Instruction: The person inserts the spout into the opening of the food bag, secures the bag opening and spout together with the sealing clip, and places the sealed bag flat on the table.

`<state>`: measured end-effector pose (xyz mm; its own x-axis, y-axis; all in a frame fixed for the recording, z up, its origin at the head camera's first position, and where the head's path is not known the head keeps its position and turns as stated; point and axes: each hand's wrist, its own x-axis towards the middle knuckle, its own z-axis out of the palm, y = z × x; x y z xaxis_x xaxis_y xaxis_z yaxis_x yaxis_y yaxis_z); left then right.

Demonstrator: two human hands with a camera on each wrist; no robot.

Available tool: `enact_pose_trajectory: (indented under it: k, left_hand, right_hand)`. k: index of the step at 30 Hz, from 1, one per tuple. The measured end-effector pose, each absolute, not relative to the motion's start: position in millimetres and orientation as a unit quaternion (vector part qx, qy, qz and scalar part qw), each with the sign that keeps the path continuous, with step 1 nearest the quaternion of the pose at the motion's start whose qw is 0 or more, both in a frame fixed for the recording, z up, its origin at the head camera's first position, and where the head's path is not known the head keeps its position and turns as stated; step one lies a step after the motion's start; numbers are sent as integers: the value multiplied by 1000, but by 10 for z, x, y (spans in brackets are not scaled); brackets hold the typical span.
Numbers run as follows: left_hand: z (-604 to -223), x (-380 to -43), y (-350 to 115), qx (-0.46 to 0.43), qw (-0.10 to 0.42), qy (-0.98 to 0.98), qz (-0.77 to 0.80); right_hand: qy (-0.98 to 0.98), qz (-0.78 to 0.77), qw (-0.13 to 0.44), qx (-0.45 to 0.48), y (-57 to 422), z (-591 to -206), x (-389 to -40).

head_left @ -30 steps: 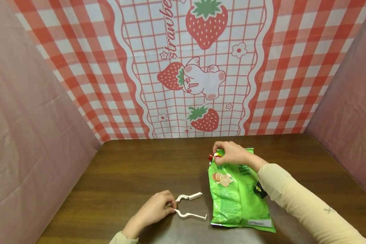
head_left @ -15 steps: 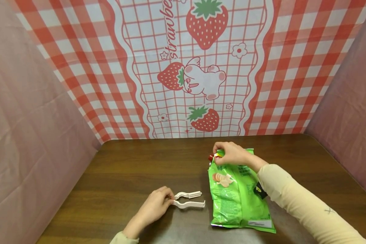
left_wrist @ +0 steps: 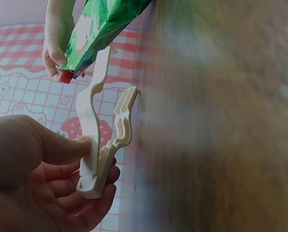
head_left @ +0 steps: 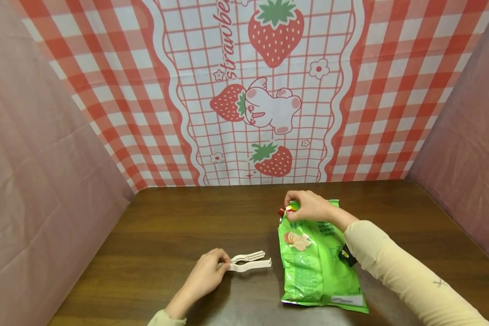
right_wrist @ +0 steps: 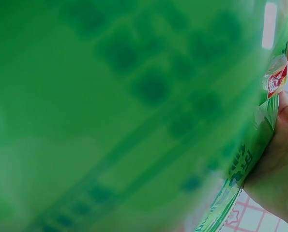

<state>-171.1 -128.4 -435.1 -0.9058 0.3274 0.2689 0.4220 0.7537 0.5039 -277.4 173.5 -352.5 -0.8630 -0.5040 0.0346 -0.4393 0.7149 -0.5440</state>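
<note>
In the head view my left hand [head_left: 205,274] pinches a cream-white bag clip [head_left: 248,265] by its hinge end, between thumb and fingers. The clip's two arms [left_wrist: 88,116] stand spread apart in the left wrist view, pointing at the bag. To the right lies a green snack bag [head_left: 309,271], lengthwise on the table. My right hand [head_left: 311,206] grips its far left corner, where a red and yellow folded bit [right_wrist: 277,81] shows between the fingers. Green film [right_wrist: 110,121] fills most of the right wrist view. A gap separates clip and bag.
The brown wooden table [head_left: 179,217] ends at a red checked cloth [head_left: 277,113] with strawberries, hung at the back. Pinkish cloth walls [head_left: 45,158] rise on both sides. A black wrist camera [head_left: 347,255] sits under the right forearm, over the bag's right edge.
The clip's arms have drawn closer together, though a gap remains between them. My left hand has shifted slightly away from me and left. The right hand and bag have stayed in place.
</note>
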Motion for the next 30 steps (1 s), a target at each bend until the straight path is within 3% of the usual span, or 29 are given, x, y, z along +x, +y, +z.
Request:
enact_pose_trajectory:
  k: [16, 30]
  left_hand:
    - [-4337, -1727, -1260, -174, 93, -931, -308]
    - [-4335, -1739, -1164, -142, 34, -891, -429]
  right_hand:
    - [927, -267, 48, -258, 1716, -3549, -2800]
    - [927, -267, 49, -257, 1719, -3545, -2802]
